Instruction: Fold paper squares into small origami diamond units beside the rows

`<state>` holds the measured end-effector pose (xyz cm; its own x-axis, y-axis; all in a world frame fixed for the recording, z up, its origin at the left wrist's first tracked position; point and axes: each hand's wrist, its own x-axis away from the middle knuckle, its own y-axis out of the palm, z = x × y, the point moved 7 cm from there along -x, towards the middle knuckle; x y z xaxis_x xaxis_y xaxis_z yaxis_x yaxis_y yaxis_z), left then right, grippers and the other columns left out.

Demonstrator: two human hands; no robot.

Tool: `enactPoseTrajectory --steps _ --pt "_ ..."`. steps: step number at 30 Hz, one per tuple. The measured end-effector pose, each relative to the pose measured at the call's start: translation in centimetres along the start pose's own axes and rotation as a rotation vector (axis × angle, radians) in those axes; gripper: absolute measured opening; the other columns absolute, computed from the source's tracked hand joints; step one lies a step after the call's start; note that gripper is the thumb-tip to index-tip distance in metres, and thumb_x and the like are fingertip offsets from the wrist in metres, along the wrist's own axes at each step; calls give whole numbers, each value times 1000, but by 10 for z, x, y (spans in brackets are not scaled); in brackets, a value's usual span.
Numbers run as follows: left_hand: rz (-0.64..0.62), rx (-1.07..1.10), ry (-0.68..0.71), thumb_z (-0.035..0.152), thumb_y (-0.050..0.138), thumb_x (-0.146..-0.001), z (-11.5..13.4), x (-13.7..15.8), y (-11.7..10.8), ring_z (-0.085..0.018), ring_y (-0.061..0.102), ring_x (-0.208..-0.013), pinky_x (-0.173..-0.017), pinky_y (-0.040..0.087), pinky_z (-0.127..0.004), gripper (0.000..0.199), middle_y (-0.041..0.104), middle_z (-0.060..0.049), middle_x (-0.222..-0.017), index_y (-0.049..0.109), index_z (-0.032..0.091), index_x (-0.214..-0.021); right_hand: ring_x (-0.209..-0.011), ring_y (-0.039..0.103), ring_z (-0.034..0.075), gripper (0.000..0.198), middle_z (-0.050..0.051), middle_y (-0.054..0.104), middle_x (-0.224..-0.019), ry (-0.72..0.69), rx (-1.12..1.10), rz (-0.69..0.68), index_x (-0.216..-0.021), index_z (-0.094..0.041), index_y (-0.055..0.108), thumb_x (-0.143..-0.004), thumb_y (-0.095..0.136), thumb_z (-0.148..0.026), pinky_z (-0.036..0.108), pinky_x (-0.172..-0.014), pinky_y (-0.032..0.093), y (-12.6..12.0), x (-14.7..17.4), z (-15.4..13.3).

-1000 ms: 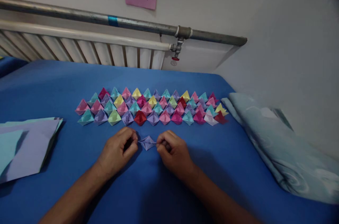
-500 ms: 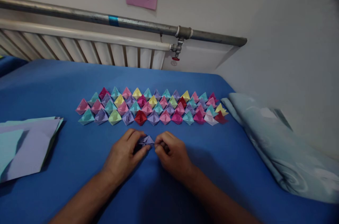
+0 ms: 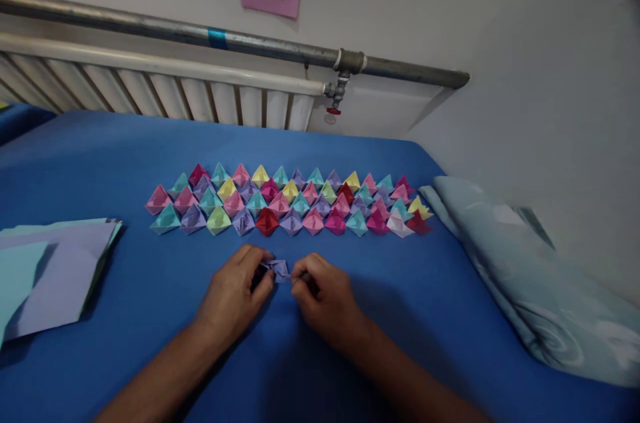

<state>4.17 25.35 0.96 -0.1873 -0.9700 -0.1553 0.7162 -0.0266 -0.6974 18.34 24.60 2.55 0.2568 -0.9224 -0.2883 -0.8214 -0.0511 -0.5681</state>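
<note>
Between my two hands is a small folded purple paper boat [image 3: 280, 269], held just above or on the blue surface; the gap beneath it is too small to judge. My left hand [image 3: 233, 289] pinches its left end between thumb and fingers. The curled fingers of my right hand [image 3: 323, 296] grip its right tip. Fingertips partly cover both ends. Just beyond it, several finished paper boats [image 3: 267, 221] in many colours stand close together in long rows.
Large purple and turquoise paper sheets [image 3: 60, 283] lie stacked at the left. A folded pale green cloth [image 3: 530, 289] lies along the right side. Behind the blue surface [image 3: 125, 143] are a white radiator [image 3: 165, 93], a metal pipe [image 3: 280, 46] and a red valve handle [image 3: 333, 111].
The purple paper boat has flattened and tilted between my fingers. My left thumb has drawn back a little to the left. The view has shifted slightly.
</note>
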Motion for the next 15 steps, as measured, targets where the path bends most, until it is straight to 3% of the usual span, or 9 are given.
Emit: enactPoseTrajectory --steps 9,15 --pt "74 -70 -32 22 49 -81 -6 2 -4 -18 63 -71 -67 52 -30 31 64 -1 -77 59 20 -110 -58 48 10 14 -4 50 -64 3 -25 -64 -73 -20 51 -74 47 -7 21 -56 37 6 6 -4" --pt "82 -103 53 16 49 -80 2 4 -3 -19 65 -82 -76 53 -32 30 68 -3 -89 60 21 -107 -57 49 8 7 -4 52 -68 186 -130 -28 -74 -19 54 -77 60 -21 20 -54 38 7 -5 6"
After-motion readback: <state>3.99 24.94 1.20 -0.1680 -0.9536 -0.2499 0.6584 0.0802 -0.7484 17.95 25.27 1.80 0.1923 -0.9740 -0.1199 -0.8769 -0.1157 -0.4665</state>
